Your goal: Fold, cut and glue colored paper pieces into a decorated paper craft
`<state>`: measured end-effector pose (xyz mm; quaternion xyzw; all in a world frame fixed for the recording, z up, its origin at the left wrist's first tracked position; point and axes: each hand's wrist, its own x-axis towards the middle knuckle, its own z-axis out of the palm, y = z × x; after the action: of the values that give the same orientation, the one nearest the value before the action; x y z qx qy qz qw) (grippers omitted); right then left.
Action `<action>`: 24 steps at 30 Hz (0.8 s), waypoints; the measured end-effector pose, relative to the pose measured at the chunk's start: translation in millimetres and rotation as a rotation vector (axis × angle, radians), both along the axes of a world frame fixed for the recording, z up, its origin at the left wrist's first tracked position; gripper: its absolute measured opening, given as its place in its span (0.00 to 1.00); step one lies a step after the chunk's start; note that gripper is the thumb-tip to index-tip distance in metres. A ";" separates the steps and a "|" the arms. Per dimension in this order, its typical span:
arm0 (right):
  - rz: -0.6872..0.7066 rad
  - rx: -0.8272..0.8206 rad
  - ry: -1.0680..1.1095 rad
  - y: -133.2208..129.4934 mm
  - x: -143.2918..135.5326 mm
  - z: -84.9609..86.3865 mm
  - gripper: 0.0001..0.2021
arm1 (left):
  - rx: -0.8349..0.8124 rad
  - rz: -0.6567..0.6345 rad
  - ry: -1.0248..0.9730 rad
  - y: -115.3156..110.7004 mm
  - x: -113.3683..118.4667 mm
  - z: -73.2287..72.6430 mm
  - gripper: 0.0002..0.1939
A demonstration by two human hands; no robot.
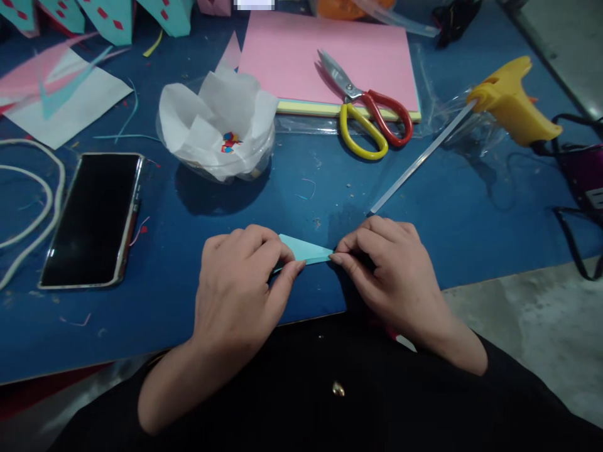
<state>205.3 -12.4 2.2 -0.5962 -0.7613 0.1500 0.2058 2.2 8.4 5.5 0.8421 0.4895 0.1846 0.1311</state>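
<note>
A small folded piece of light blue paper [306, 248] is held between both hands near the front edge of the table. My left hand [242, 282] pinches its left part and lower edge with thumb and fingers, covering that end. At its pointed right tip, my right hand [389, 270] is closed with thumb and forefinger pressed together. Just beyond the right hand lies the end of a clear glue stick [419, 160], which runs into a yellow glue gun [516, 103].
Red-and-yellow-handled scissors [351, 91] lie on pink paper sheets [282, 56]. A bowl lined with white paper [188, 119] holds small coloured bits. On the left are a phone [92, 220], a white cable [59, 182] and white paper [80, 103]. The blue table [301, 307] ends near my body.
</note>
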 end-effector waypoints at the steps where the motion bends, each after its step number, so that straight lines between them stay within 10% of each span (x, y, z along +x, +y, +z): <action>1: -0.006 0.004 -0.007 -0.1 0.4 -0.2 0.06 | -0.001 0.001 0.004 0.3 0.0 0.0 0.08; 24: -0.029 -0.017 -0.113 4.1 -3.6 3.2 0.07 | 0.013 0.016 0.040 1.3 2.2 0.3 0.08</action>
<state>201.7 -8.3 5.4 -0.6163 -0.7618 0.1198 0.1595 4.5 9.7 5.7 0.8425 0.4975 0.1718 0.1145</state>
